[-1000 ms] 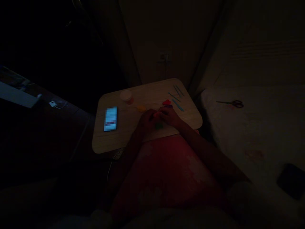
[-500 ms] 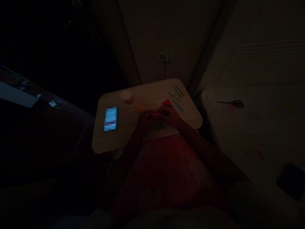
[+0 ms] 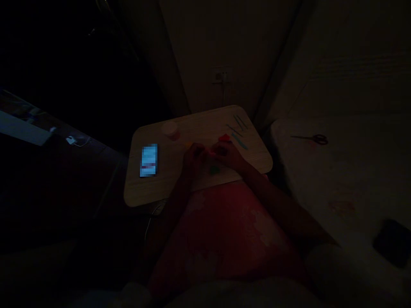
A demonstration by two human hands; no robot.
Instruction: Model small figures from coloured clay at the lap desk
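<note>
In the dim head view, my left hand [image 3: 193,157] and my right hand [image 3: 227,155] meet over the small wooden table [image 3: 144,192]. A small reddish-pink lump [image 3: 211,152], like modelling clay, shows between them at the fingertips of my right hand, which pinches it. The fingers of my left hand are curled beside the lump; what they hold is too dark to make out. A red piece [image 3: 224,137] lies just beyond my right hand. Below the hands is a green lump [image 3: 214,170]. My left hand partly covers a yellow-orange piece [image 3: 188,145].
A phone with a lit screen [image 3: 149,160] lies at the left of the table. Behind it stands a pale tub [image 3: 171,130]. A blue-green tool [image 3: 239,141] and several thin sticks [image 3: 236,124] lie at the right. Scissors [image 3: 317,138] rest on the pale surface beyond.
My left hand has shifted slightly up and left, covering more of the yellow-orange piece. My right hand stays nearly in place with the pink lump. The picture is darker.
</note>
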